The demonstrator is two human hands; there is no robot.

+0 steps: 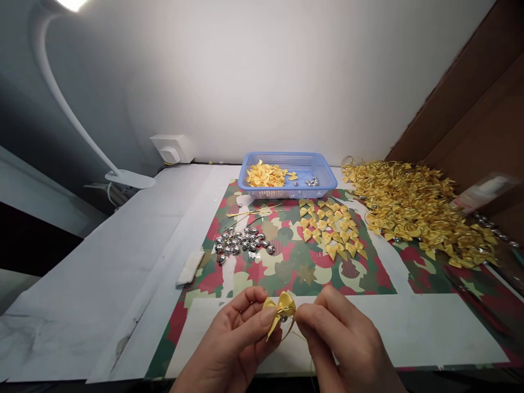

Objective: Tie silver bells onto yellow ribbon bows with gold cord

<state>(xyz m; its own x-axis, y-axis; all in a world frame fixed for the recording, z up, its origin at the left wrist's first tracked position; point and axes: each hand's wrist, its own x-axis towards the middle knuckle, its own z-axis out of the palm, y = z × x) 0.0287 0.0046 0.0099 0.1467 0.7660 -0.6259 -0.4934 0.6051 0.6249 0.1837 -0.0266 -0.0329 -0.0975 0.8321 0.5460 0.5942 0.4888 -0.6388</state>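
Note:
Both my hands meet low in the middle of the view over a white sheet (409,333). My left hand (233,341) pinches a small yellow ribbon bow (280,309) between thumb and fingers, with a tiny silver bell tucked at its knot. My right hand (339,338) is closed in a pinch just right of the bow, holding a thin gold thread (298,334) that curves down from it. Beyond them lie a cluster of silver bells (241,243) and a group of loose yellow bows (331,229) on the patterned mat (286,267).
A blue plastic basket (323,180) with bows and a few bells stands at the back. A big heap of finished bows (421,210) fills the right side. A white desk lamp (126,177), a wall socket (172,148), a white pad (190,267) and a glue bottle (483,194) are around.

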